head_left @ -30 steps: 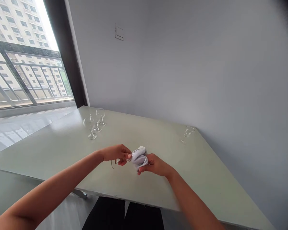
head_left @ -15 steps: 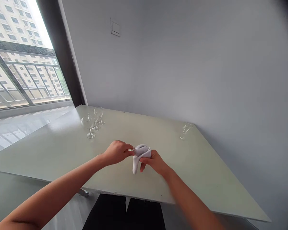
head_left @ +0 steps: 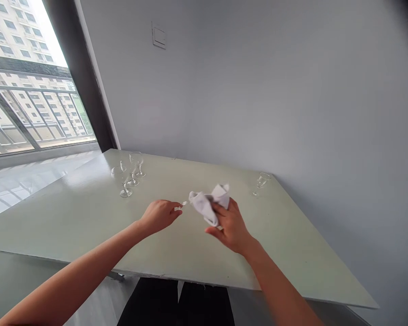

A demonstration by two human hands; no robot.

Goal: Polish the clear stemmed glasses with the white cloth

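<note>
My left hand (head_left: pixel 160 214) pinches the clear stem of a glass (head_left: pixel 184 204) above the middle of the table. A white cloth (head_left: pixel 204 206) covers the rest of that glass, so its bowl is hidden. My right hand (head_left: pixel 230 226) holds the cloth, fingers against its right side and the thumb stretched out below it. Part of the cloth stands up in a loose fold.
Several clear stemmed glasses (head_left: pixel 125 192) stand at the table's back left. Another glass (head_left: pixel 262 180) stands near the back right corner. The pale table (head_left: pixel 88 222) meets a grey wall behind; a window is at the left.
My right hand has moved up and slightly right, its thumb now spread away from the cloth. The cloth has shifted and opened out, and more of the glass's stem shows by my left hand.
</note>
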